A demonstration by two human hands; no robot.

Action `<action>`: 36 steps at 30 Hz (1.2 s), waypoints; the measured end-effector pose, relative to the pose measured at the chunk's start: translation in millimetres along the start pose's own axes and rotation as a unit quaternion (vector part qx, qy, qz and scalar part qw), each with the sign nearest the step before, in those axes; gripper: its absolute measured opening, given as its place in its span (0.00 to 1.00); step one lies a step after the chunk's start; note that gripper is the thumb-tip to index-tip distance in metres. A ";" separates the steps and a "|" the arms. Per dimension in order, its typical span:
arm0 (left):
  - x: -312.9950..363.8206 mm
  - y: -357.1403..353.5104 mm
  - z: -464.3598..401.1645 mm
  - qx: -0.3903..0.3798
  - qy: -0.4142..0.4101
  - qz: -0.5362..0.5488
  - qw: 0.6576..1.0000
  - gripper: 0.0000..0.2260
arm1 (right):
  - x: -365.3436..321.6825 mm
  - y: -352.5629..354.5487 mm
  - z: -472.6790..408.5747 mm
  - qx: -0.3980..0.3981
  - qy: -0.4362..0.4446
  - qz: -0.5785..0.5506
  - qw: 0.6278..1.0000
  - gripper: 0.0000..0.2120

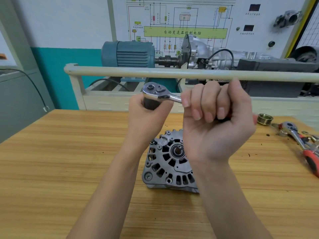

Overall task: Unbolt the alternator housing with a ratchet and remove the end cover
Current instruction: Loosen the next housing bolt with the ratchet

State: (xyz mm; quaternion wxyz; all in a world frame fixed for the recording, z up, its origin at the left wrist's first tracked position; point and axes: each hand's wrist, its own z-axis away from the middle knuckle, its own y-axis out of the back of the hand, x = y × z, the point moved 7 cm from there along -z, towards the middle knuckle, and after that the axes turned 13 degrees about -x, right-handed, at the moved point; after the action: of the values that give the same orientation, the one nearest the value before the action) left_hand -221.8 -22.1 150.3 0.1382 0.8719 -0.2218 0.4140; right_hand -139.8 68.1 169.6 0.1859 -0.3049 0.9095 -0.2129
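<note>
A grey cast alternator (165, 163) lies on the wooden table (69, 161) with its vented end cover facing up and its shaft bare. Both hands are raised above it. My right hand (215, 121) grips the handle of a chrome ratchet (158, 92). My left hand (148, 112) holds the dark socket (149, 104) under the ratchet's head. The right forearm hides the alternator's right side.
A brass-coloured pulley (265, 119) sits at the table's right, beside a second ratchet with a red handle (303, 145) and several small nuts and washers. A cream rail (155, 71) runs behind the table, with a blue motor (127, 53) and gearbox trainer beyond.
</note>
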 end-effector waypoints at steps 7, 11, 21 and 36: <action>-5.9 0.6 -0.6 -0.167 -0.001 0.000 0.986 0.12 | 3.4 1.5 -7.8 -0.030 -0.069 -0.033 0.997 0.22; -11.4 -8.9 2.6 -0.228 0.021 -0.001 0.973 0.15 | 9.5 12.9 -14.9 0.002 -0.150 -0.126 0.981 0.23; -5.7 -5.6 0.3 0.011 0.003 -0.030 0.999 0.17 | -2.1 6.8 0.2 0.020 -0.014 -0.045 0.999 0.24; -7.1 -1.8 -0.6 -0.001 0.010 -0.015 1.000 0.15 | -2.5 5.2 3.7 0.035 -0.011 -0.028 0.999 0.23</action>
State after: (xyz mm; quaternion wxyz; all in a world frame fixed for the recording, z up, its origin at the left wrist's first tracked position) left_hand -225.2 -18.3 145.0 0.1474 0.8709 -0.2080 0.4202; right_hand -138.6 72.5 164.4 0.2006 -0.3256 0.8906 -0.2461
